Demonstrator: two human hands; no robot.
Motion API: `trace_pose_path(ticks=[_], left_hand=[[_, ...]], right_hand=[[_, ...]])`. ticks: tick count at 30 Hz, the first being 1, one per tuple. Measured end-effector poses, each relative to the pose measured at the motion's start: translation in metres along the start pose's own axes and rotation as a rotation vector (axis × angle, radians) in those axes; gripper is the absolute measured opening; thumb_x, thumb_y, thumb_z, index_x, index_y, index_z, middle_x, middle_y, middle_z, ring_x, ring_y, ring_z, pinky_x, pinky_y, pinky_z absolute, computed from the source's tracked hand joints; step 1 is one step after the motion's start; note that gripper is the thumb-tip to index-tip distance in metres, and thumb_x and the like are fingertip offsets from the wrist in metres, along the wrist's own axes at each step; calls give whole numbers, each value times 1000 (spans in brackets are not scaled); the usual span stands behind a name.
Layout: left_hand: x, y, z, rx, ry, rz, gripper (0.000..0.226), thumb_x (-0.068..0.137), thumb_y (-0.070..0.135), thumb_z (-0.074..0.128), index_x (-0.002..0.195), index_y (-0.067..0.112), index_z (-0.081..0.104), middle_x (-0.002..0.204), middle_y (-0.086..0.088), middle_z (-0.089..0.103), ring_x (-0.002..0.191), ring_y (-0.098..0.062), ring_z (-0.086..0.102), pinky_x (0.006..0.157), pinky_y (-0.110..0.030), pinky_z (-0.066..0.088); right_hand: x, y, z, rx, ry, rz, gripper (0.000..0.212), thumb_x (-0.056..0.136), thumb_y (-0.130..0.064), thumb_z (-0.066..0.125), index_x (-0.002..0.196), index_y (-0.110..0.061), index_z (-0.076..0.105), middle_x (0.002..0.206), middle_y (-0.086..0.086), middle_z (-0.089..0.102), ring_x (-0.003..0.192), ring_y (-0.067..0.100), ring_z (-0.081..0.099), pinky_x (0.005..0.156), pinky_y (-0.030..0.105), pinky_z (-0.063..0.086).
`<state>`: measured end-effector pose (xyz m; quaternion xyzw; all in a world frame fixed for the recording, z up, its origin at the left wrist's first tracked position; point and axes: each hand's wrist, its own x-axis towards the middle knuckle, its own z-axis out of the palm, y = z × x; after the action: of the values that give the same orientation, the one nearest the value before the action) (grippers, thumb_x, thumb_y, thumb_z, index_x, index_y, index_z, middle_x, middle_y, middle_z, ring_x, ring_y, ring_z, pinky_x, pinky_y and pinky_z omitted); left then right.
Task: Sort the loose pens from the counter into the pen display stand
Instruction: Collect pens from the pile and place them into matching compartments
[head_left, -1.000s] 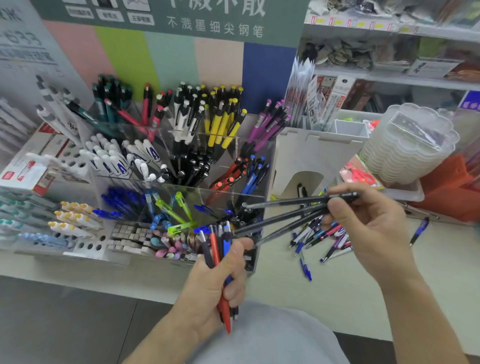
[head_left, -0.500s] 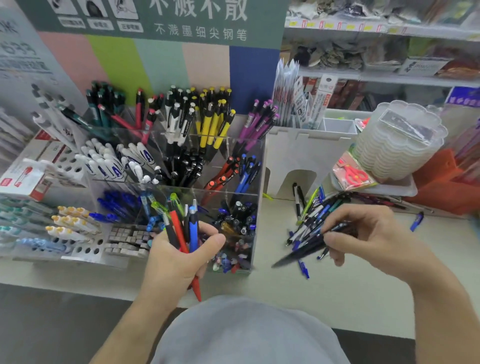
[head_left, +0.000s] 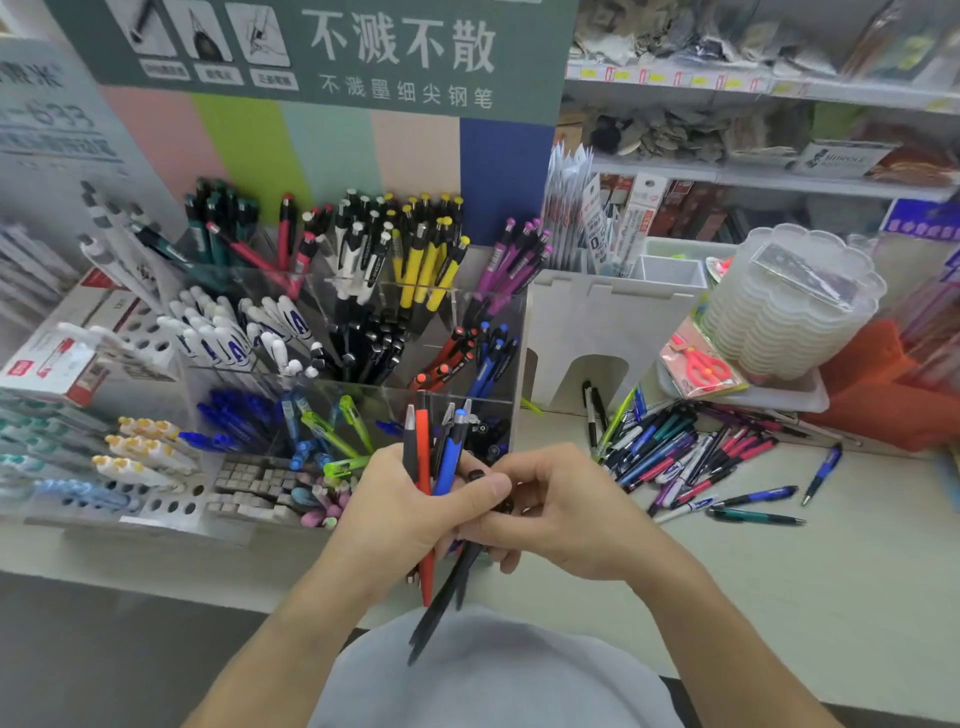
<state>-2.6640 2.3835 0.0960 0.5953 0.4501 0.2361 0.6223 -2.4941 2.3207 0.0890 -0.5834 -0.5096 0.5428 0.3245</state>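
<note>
Pens (head_left: 691, 462), loose, lie in a heap on the counter (head_left: 779, 597) right of the stand (head_left: 509, 332), a few strays just beside the heap. Left hand (head_left: 400, 512) fisted round an upright bundle (head_left: 431, 457): red, blue and black barrels, tips poking out below the palm. Right hand (head_left: 561, 512) touches the left, fingers pinched on dark pens (head_left: 441, 608) that slant down toward the body. Both hands sit in front of the stand's lower right compartment. Stand compartments hold pens sorted by colour.

Bright even light, soft blur, edges bowed
</note>
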Motion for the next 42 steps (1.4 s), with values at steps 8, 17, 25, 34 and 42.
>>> trace_pose_path(ticks=[8,17,25,34,42], left_hand=[[-4,-6,-18,118,-91,-59,38,66,28,88,98,16,72,67,3,68,51,-6,60,52,-16,48],[-8,2,-28,194,-215,5,14,84,23,76,92,15,68,77,4,76,61,-1,67,57,-10,46],[-8,-6,-57,-154,370,89,19,85,35,69,84,16,73,46,-11,52,39,-23,43,43,-33,46],[2,-21,-78,-455,393,-42,38,90,37,67,65,10,63,49,-14,41,42,-23,37,46,-29,36],[2,-20,-78,-649,273,-127,30,92,27,65,78,1,55,53,-4,49,43,-18,38,41,-25,37]], right_hand=[[0,3,-17,117,104,-68,8,96,-10,68,89,-6,67,70,3,69,63,20,67,66,32,55],[10,-14,-17,118,191,-109,6,100,-9,61,106,-10,63,68,1,66,57,19,65,64,29,53],[32,-60,-24,63,256,-416,5,95,-13,63,99,-11,64,84,5,74,68,20,70,67,29,58],[99,-92,-3,-447,471,-696,9,97,-10,66,106,-8,65,83,0,68,63,17,63,60,35,53],[132,-79,30,-805,360,-520,39,92,-30,74,125,-15,59,116,4,52,91,15,54,82,32,52]])
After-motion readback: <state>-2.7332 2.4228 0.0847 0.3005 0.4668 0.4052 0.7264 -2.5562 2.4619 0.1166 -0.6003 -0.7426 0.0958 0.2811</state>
